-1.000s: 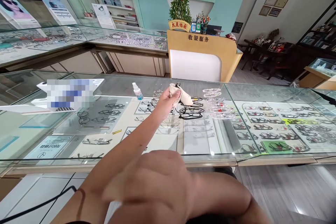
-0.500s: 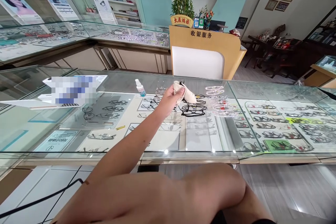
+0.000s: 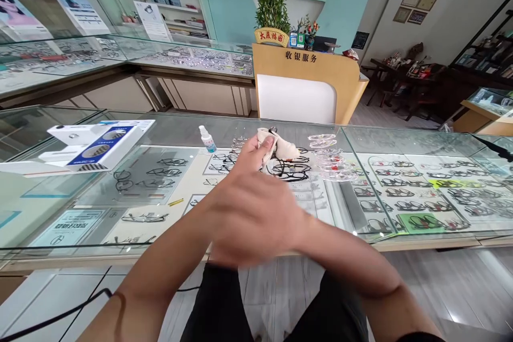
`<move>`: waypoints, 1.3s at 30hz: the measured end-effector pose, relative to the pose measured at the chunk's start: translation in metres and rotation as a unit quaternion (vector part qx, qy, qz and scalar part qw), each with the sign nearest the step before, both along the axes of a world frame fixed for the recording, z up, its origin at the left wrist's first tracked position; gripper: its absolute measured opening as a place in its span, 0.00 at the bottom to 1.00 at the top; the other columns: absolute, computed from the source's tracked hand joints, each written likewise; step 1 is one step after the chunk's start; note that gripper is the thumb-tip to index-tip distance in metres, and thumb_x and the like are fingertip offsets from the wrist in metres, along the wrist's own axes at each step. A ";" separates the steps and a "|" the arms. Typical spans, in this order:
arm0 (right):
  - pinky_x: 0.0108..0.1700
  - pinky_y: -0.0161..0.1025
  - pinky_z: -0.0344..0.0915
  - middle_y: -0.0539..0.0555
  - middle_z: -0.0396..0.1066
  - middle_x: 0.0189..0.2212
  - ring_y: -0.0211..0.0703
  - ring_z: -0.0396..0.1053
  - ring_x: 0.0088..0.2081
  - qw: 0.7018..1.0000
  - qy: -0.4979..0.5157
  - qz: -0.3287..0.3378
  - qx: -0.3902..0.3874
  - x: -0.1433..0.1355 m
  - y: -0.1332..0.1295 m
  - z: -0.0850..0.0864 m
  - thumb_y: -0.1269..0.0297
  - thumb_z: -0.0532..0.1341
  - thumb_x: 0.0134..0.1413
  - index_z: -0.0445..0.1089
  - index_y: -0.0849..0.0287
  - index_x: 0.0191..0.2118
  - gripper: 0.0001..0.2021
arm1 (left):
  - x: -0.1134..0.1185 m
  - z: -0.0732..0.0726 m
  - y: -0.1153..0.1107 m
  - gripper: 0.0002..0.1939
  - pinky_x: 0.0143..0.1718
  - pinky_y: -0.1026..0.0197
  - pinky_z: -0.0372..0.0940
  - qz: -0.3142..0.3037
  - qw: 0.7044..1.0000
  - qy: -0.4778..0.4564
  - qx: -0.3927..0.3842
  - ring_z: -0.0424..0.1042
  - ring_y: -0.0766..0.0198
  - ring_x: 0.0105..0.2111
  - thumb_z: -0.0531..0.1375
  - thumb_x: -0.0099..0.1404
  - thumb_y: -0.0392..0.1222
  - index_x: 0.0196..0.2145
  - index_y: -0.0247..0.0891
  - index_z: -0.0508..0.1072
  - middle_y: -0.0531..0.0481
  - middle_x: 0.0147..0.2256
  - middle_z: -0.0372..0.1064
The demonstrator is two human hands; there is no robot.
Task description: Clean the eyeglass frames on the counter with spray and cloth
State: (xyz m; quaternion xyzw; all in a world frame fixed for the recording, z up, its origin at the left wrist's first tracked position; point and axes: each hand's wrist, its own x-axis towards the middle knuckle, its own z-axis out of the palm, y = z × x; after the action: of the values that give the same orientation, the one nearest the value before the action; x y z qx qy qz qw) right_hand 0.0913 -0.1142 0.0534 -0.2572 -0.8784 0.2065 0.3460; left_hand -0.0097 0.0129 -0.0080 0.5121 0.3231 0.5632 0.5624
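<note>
Glass-topped display counter [image 3: 176, 131] crosses an optician's shop, with rows of eyeglasses showing through it. Near its middle, above the glass, is a crumpled beige cloth [image 3: 286, 149]; a small dark piece sticks out at the top of it, too small to identify. The left hand [image 3: 250, 156] grasps the cloth from about nine o'clock, thumb on top. From the cloth, the right hand [image 3: 256, 219] lies between six and seven o'clock, nearer the wearer and apart from it, crossing in front of the left forearm; it is blurred, so whether it is clenched or holds anything cannot be told. Black-framed eyeglasses [image 3: 294, 172] sit close by at five o'clock, clear-framed ones [image 3: 336, 166] between three and four. At nine o'clock stands a white spray bottle [image 3: 207, 141], and well beyond it an opened white-and-blue box [image 3: 103, 148]. Farther back are a wooden cashier desk [image 3: 310, 67] toward one o'clock and a leafy bamboo plant [image 3: 272, 9] at twelve.
</note>
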 end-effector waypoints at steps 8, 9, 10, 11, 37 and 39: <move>0.37 0.45 0.61 0.52 0.71 0.27 0.44 0.65 0.29 0.952 0.173 -0.253 -0.008 0.088 0.089 -0.042 0.57 0.61 0.67 0.72 0.53 0.31 0.12 | 0.001 0.000 0.002 0.33 0.41 0.61 0.68 -0.017 0.999 -0.017 0.032 0.74 0.62 0.37 0.82 0.54 0.61 0.46 0.36 0.78 0.49 0.38 0.79; 0.36 0.44 0.60 0.51 0.71 0.27 0.43 0.64 0.29 0.947 0.191 -0.253 -0.049 0.089 0.093 -0.046 0.57 0.62 0.66 0.73 0.54 0.32 0.11 | 0.000 0.000 0.002 0.33 0.41 0.61 0.68 -0.019 0.999 -0.010 0.036 0.74 0.61 0.37 0.81 0.54 0.60 0.46 0.36 0.78 0.49 0.38 0.79; 0.35 0.43 0.59 0.50 0.70 0.26 0.42 0.62 0.28 0.944 0.203 -0.246 -0.083 0.088 0.096 -0.048 0.56 0.63 0.66 0.74 0.54 0.33 0.11 | -0.001 0.001 0.001 0.32 0.41 0.61 0.67 -0.019 0.999 -0.003 0.040 0.73 0.61 0.37 0.81 0.55 0.60 0.46 0.36 0.78 0.50 0.38 0.78; 0.35 0.42 0.58 0.49 0.70 0.26 0.41 0.61 0.28 0.942 0.211 -0.237 -0.110 0.086 0.097 -0.050 0.55 0.65 0.65 0.75 0.54 0.33 0.11 | -0.001 0.002 0.001 0.31 0.41 0.61 0.67 -0.018 0.999 0.004 0.044 0.73 0.62 0.37 0.80 0.56 0.60 0.45 0.36 0.77 0.50 0.37 0.78; 0.34 0.43 0.55 0.48 0.68 0.27 0.40 0.58 0.28 0.948 0.222 -0.210 -0.091 0.083 0.097 -0.051 0.57 0.70 0.61 0.84 0.53 0.35 0.07 | -0.001 0.006 -0.007 0.35 0.30 0.63 0.58 -0.034 0.999 -0.001 0.021 0.60 0.67 0.30 0.77 0.57 0.70 0.43 0.38 0.74 0.55 0.31 0.65; 0.34 0.43 0.54 0.48 0.68 0.26 0.40 0.57 0.28 0.945 0.224 -0.204 -0.125 0.082 0.097 -0.051 0.55 0.72 0.59 0.84 0.53 0.35 0.08 | -0.001 0.005 -0.007 0.35 0.30 0.63 0.58 -0.035 0.999 0.006 0.018 0.61 0.67 0.30 0.76 0.58 0.70 0.44 0.38 0.74 0.55 0.32 0.66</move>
State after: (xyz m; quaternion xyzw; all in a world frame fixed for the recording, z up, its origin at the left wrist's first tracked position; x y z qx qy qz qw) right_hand 0.1732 -0.0171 0.0024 -0.4186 -0.6745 0.2918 0.5336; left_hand -0.0109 0.0063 -0.0028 0.5361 0.2983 0.5457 0.5708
